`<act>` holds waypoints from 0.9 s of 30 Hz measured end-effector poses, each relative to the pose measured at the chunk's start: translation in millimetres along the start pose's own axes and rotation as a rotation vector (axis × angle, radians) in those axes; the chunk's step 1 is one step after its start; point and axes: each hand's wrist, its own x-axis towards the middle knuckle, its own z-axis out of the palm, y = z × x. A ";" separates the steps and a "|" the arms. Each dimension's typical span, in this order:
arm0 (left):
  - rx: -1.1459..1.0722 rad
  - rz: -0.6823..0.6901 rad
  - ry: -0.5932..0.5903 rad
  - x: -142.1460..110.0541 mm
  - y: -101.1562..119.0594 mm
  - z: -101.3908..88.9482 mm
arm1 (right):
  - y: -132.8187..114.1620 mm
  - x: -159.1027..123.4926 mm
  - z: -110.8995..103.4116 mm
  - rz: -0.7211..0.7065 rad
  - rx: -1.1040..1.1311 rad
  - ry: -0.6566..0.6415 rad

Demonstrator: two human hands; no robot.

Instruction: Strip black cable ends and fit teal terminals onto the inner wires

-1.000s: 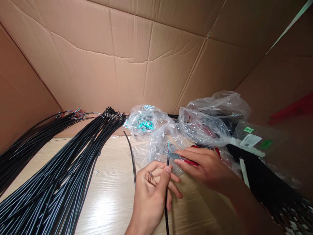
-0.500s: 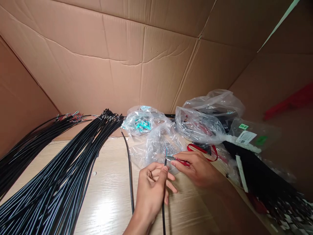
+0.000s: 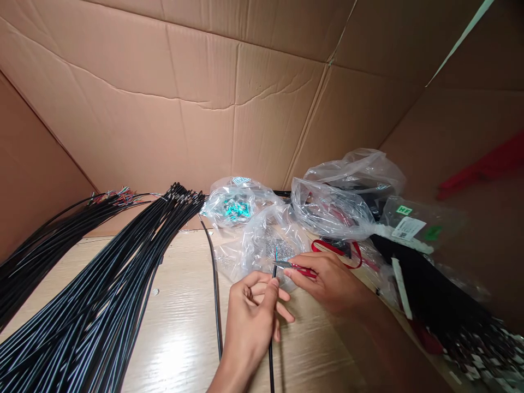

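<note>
Between thumb and fingers, my left hand (image 3: 256, 311) pinches a black cable (image 3: 271, 363) near its upper end. Thin coloured wires stick out of that end, pointing away from me. My right hand (image 3: 327, 281) grips small red-handled snips (image 3: 301, 269), their metal blades reaching left to the cable just above my left fingertips. Whether the blades touch the sheath I cannot tell. Behind the cable's end lies a clear plastic bag (image 3: 256, 245) holding small silvery pieces.
Bundles of black cables (image 3: 102, 289) fill the left side, and a single cable (image 3: 216, 295) lies beside my left hand. Another clear bag (image 3: 221, 194) holds teal pieces. To the right are more plastic bags (image 3: 331, 210), red ribbon (image 3: 357, 256) and a black cable bundle (image 3: 429, 295). Cardboard (image 3: 196, 136) stands behind.
The view has shifted very slightly, so everything sits a little further left. Both hands keep the same hold on the cable and the snips.
</note>
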 end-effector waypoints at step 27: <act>-0.205 0.045 -0.162 -3.1 13.9 -3.3 | -2.7 -8.9 3.4 0.099 0.486 0.209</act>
